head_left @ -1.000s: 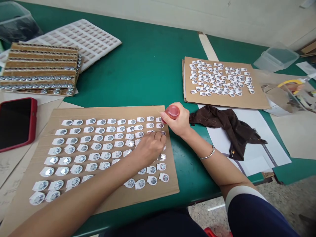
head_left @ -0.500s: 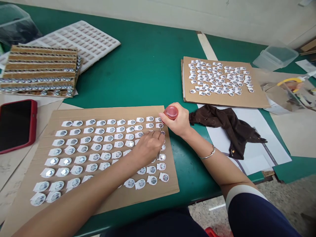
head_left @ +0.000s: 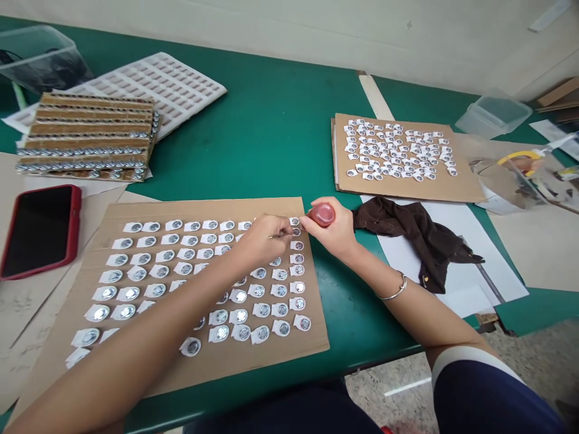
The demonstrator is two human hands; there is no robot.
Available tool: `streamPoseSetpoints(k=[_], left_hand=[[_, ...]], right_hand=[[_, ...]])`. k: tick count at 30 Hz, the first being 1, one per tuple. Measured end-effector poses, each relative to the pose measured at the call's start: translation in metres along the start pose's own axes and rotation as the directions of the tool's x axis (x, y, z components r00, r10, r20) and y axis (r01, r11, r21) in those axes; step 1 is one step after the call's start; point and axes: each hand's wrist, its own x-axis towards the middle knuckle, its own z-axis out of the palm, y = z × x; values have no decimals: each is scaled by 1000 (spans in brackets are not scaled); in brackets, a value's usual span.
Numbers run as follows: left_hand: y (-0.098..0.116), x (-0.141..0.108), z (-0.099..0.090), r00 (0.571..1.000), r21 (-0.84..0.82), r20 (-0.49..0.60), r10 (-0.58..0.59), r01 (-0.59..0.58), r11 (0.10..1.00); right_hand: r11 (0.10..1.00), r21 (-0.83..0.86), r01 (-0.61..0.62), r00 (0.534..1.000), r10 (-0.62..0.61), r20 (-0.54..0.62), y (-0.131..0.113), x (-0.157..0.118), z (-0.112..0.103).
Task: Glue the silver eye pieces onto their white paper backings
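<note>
My right hand [head_left: 335, 234] is closed around a reddish, round-ended bottle-like thing [head_left: 322, 214] at the upper right corner of a cardboard sheet [head_left: 203, 208]. Its tip is hidden by my fingers. Just left of it, my left hand [head_left: 268, 236] is over the board with its fingers pinched together. A thin sliver shows at the fingertips, too small to name. Rows of small round silver pieces on white paper tabs [head_left: 238, 296] cover the board. My left forearm hides part of the lower rows.
A second cardboard sheet [head_left: 456, 187] with similar pieces lies at the right, above a dark brown cloth [head_left: 407, 226]. At the left are a red-cased phone [head_left: 40, 232], strips of silver pieces on cardboard [head_left: 90, 140], a white sheet [head_left: 181, 90] and a clear tub [head_left: 40, 45].
My left hand has moved up and left from the right-hand columns, uncovering pieces there. My right hand keeps hold of the reddish thing near the board's corner. The camera view has shifted slightly.
</note>
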Motion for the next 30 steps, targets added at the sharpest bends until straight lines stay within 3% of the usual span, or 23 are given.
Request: streamPoseSetpoints(k=[3, 8, 13, 30], left_hand=[[-4, 7, -4, 995, -129, 41, -91, 96, 987], [-11, 13, -8, 981, -229, 86, -177, 192, 954], [-12, 13, -7, 976, -255, 74, -204, 216, 943], [-17, 11, -5, 991, -223, 27, -135, 137, 965]], right_hand=[[997, 66, -43, 999, 45, -28, 4, -10, -4], [989, 148, 9, 973, 25, -230, 6, -23, -6], [977, 204, 54, 985, -19, -170, 7, -27, -3], [972, 217, 87, 994, -69, -89, 7, -28, 3]])
